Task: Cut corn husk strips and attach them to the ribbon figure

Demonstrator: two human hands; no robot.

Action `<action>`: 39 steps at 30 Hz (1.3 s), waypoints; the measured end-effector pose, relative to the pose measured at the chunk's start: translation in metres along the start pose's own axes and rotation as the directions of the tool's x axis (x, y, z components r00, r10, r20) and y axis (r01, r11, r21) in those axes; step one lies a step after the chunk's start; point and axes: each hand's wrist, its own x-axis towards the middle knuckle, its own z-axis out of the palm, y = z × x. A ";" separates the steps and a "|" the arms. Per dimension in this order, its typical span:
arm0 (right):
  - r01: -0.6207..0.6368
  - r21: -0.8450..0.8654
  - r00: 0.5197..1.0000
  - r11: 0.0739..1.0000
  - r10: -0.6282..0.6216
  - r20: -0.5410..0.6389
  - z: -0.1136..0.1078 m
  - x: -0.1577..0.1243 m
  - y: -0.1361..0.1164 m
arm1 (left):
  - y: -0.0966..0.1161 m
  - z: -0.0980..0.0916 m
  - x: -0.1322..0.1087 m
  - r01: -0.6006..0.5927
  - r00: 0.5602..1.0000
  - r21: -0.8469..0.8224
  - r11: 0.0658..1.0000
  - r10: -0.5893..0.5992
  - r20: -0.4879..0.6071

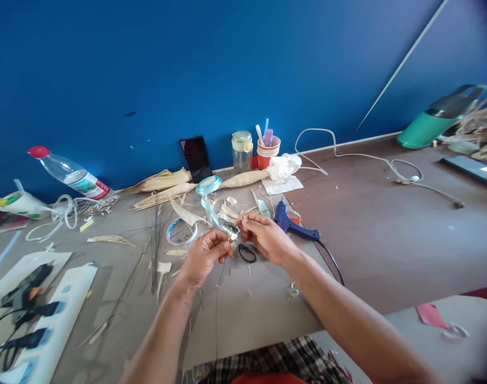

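Both my hands meet over the grey board point(243, 304) on the floor. My left hand point(203, 256) is closed in a pinch on a thin wire stem point(217, 298) that runs down toward me. My right hand point(263, 234) pinches a light blue ribbon point(210, 210) at the same spot, where a small wrapped piece point(232, 232) sits between the fingertips. The ribbon trails up to its roll point(208, 184). Black-handled scissors point(246, 252) lie just under my hands.
A blue glue gun point(293, 225) with its black cord lies right of my hands. Corn husks point(163, 184), a phone point(196, 157), a jar point(242, 150), an orange cup point(267, 149), a plastic bottle point(70, 173), loose wires point(155, 250) and a power strip point(47, 325) surround the board.
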 end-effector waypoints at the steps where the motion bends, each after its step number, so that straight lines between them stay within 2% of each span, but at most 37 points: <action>1: -0.005 -0.056 1.000 0.998 0.005 0.014 0.001 -0.002 0.000 | 0.001 0.001 0.000 0.003 1.000 0.012 1.000 -0.003 0.008; 4: 0.026 -0.209 0.999 0.978 -0.020 0.035 0.006 -0.005 -0.001 | 0.003 0.004 0.000 0.016 0.999 0.041 0.999 -0.017 0.035; 7: 0.039 -0.192 0.998 0.981 -0.046 -0.035 0.006 -0.003 -0.001 | 0.004 0.005 0.000 0.042 0.998 0.029 0.999 -0.043 0.042; 10: 0.027 -0.059 0.991 0.998 -0.034 -0.130 0.001 0.002 0.000 | 0.004 0.003 0.001 0.048 0.999 0.012 0.999 -0.048 -0.025; 13: 0.016 0.038 0.989 0.999 -0.010 -0.147 -0.002 0.006 0.000 | 0.002 -0.003 0.005 0.052 0.992 0.070 0.996 -0.044 -0.119; 20: 0.033 -0.070 0.991 0.997 -0.042 -0.131 0.001 0.003 0.003 | -0.014 -0.020 0.017 0.022 0.968 0.331 0.943 0.063 -0.244; 23: 0.022 -0.063 0.990 0.998 -0.030 -0.136 0.002 0.004 0.004 | -0.015 -0.026 0.020 -0.003 0.937 0.411 0.912 0.146 -0.318; 26: 0.017 -0.053 0.991 0.998 -0.024 -0.132 0.001 0.006 0.006 | -0.010 -0.027 0.018 -0.080 0.859 0.465 0.882 0.297 -0.416; 28: 0.024 -0.051 0.991 0.998 -0.031 -0.127 0.001 0.007 0.008 | -0.006 -0.025 0.014 -0.131 0.835 0.484 0.865 0.360 -0.417; 31: 0.033 -0.051 0.992 0.998 -0.039 -0.120 0.002 0.008 0.011 | 0.000 -0.017 0.006 -0.138 0.933 0.366 0.920 0.245 -0.265; 33: 0.038 -0.055 0.992 0.998 -0.044 -0.119 0.003 0.008 0.011 | 0.001 -0.010 0.002 -0.084 0.983 0.255 0.963 0.121 -0.137; 36: 0.057 -0.071 0.992 0.996 -0.065 -0.111 0.005 0.007 0.011 | -0.001 -0.001 0.001 -0.033 0.998 0.159 0.987 0.042 -0.052; 39: 0.068 -0.089 0.991 0.994 -0.077 -0.105 0.007 0.005 0.011 | -0.004 0.004 0.003 -0.027 0.998 0.134 0.991 0.034 -0.055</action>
